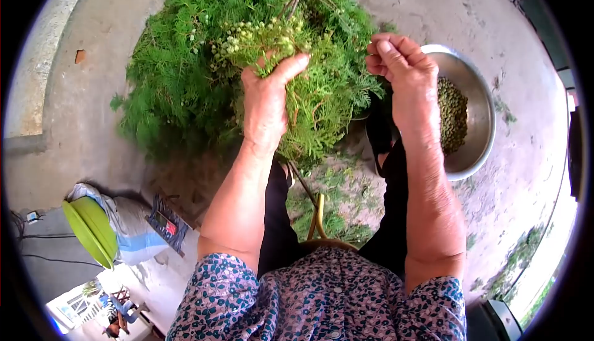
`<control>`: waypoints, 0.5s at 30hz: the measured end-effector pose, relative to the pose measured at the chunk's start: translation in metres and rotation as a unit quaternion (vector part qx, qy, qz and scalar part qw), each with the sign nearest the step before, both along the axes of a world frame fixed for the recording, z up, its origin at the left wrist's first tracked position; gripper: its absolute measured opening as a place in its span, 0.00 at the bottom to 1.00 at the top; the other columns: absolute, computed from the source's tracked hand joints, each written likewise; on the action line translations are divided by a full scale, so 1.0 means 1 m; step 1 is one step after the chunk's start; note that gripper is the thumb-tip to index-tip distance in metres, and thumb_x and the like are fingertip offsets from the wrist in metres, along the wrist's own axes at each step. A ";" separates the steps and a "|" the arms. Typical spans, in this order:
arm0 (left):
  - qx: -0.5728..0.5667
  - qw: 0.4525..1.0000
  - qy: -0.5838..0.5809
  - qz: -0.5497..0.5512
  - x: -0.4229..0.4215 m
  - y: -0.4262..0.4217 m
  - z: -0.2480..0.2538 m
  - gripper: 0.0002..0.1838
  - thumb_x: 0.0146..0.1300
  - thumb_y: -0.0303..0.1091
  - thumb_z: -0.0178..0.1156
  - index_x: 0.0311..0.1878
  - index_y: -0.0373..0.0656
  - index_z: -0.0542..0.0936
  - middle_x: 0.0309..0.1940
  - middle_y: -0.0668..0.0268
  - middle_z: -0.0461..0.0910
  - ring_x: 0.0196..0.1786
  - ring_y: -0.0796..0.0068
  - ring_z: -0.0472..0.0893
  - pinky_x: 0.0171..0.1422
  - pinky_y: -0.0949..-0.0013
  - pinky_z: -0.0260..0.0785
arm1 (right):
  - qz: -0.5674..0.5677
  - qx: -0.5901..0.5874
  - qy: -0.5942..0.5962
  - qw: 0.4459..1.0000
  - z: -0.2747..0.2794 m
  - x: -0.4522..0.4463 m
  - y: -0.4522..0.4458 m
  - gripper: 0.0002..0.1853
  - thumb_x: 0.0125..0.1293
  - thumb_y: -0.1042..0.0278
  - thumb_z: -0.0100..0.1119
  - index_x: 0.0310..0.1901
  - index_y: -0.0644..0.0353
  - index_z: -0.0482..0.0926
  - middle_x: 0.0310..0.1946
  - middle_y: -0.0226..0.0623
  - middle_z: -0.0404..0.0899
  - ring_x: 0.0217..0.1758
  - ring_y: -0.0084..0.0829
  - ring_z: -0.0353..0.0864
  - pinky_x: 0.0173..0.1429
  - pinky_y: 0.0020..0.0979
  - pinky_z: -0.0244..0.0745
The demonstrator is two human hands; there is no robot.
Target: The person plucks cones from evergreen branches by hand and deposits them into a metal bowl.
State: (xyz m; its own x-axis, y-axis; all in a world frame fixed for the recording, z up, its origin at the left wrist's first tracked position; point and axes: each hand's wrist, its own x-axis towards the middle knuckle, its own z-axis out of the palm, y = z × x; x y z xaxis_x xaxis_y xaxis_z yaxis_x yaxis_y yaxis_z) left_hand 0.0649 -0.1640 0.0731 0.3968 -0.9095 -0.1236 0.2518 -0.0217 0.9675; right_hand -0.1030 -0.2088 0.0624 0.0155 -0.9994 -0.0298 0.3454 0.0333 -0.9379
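Observation:
My left hand (267, 97) is closed round a feathery evergreen branch (306, 103) that carries clusters of small pale-green cones (232, 41). Beneath and beyond it spreads a big heap of cut green branches (179, 63). To the right, my right hand (405, 72) is raised with thumb and fingers pinched together; I cannot make out whether anything small is between them. Just right of that wrist, a round metal basin (486, 118) on the ground holds many small green-brown cones (453, 115). My right forearm hides part of the basin's left side.
A lime-green plastic basin (90, 233) leans beside a pale sack (136, 242) at the lower left. Leaf scraps (337, 211) lie between my feet on the concrete floor (433, 7). A person (120, 313) appears far off at the lower left.

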 end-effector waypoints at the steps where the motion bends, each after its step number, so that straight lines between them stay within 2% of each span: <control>1: 0.005 1.000 0.008 0.003 -0.001 0.002 -0.003 0.33 0.42 0.32 0.69 0.49 0.31 0.63 0.40 0.57 0.75 0.46 0.66 0.73 0.58 0.64 0.59 | 0.000 -0.018 0.013 1.000 0.003 0.004 0.001 0.06 0.60 0.74 0.54 0.37 0.63 0.79 0.27 0.30 0.79 0.27 0.19 0.75 0.36 0.20 0.71; 2: 0.010 1.000 0.017 0.007 -0.001 0.003 -0.003 0.26 0.44 0.28 0.67 0.47 0.31 0.68 0.38 0.60 0.77 0.41 0.69 0.75 0.52 0.68 0.65 | 0.013 -0.044 0.028 0.999 0.002 0.007 0.001 0.06 0.60 0.74 0.56 0.38 0.62 0.79 0.29 0.29 0.79 0.30 0.18 0.75 0.38 0.20 0.71; 3: -0.009 0.999 0.016 -0.034 0.000 0.004 0.000 0.15 0.46 0.25 0.66 0.40 0.35 0.77 0.32 0.64 0.80 0.35 0.75 0.77 0.46 0.73 0.68 | 0.019 -0.073 0.040 0.996 0.004 0.011 0.002 0.06 0.59 0.74 0.56 0.38 0.61 0.79 0.29 0.29 0.79 0.31 0.19 0.75 0.39 0.21 0.71; 4: -0.019 0.999 0.017 -0.024 -0.001 0.004 -0.001 0.09 0.46 0.25 0.65 0.34 0.40 0.82 0.31 0.67 0.81 0.34 0.79 0.77 0.45 0.74 0.67 | 0.024 -0.101 0.053 0.993 0.006 0.017 0.006 0.07 0.59 0.73 0.57 0.38 0.60 0.79 0.30 0.29 0.79 0.33 0.19 0.75 0.40 0.21 0.71; 6: -0.021 0.999 -0.001 -0.038 0.001 0.006 -0.005 0.11 0.48 0.25 0.64 0.38 0.39 0.81 0.32 0.67 0.81 0.35 0.80 0.76 0.44 0.76 0.67 | 0.049 -0.124 0.067 0.989 0.007 0.026 0.011 0.09 0.56 0.71 0.60 0.39 0.60 0.79 0.32 0.31 0.79 0.34 0.21 0.75 0.42 0.24 0.72; 9: -0.043 0.996 -0.041 -0.069 0.002 0.010 -0.005 0.12 0.50 0.25 0.63 0.40 0.38 0.81 0.34 0.67 0.81 0.35 0.82 0.76 0.44 0.77 0.67 | 0.094 -0.148 0.196 0.965 0.003 0.034 0.014 0.13 0.54 0.67 0.63 0.39 0.63 0.78 0.34 0.36 0.78 0.34 0.26 0.77 0.38 0.27 0.73; 10: -0.041 0.995 -0.059 -0.066 0.003 0.010 -0.009 0.11 0.52 0.25 0.61 0.41 0.38 0.80 0.34 0.68 0.80 0.36 0.83 0.75 0.44 0.77 0.66 | 0.097 -0.190 0.203 0.956 0.000 0.037 0.013 0.13 0.53 0.67 0.63 0.39 0.64 0.77 0.32 0.38 0.78 0.33 0.27 0.77 0.37 0.27 0.72; 12: -0.059 0.995 -0.040 -0.068 0.001 0.012 -0.009 0.11 0.51 0.25 0.62 0.41 0.38 0.81 0.33 0.69 0.80 0.35 0.83 0.75 0.43 0.78 0.66 | 0.113 -0.152 0.185 0.964 0.000 0.041 0.017 0.13 0.53 0.68 0.63 0.38 0.66 0.77 0.30 0.40 0.78 0.32 0.27 0.77 0.36 0.26 0.72; 14: -0.060 0.995 -0.034 -0.074 0.002 0.011 -0.009 0.12 0.50 0.26 0.63 0.40 0.39 0.81 0.33 0.69 0.80 0.34 0.82 0.76 0.43 0.77 0.67 | 0.119 -0.132 0.209 0.962 0.003 0.041 0.017 0.13 0.55 0.67 0.62 0.38 0.66 0.77 0.29 0.39 0.79 0.34 0.27 0.77 0.40 0.27 0.71; 15: -0.035 0.994 -0.048 -0.093 0.005 0.011 -0.005 0.12 0.48 0.28 0.65 0.39 0.38 0.81 0.33 0.67 0.80 0.34 0.80 0.77 0.43 0.76 0.67 | 0.131 -0.074 0.154 0.976 0.005 0.042 0.016 0.12 0.56 0.66 0.61 0.38 0.67 0.77 0.29 0.39 0.79 0.35 0.27 0.76 0.42 0.27 0.70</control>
State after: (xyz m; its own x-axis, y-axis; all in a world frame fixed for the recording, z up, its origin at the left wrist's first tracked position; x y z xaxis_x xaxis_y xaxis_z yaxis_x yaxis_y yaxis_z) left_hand 0.0698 -0.1529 0.0684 0.2270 -0.9735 -0.0267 0.1569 0.0095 0.9876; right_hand -0.0611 -0.1930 0.0675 0.2848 -0.9559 0.0712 0.0437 -0.0613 -0.9972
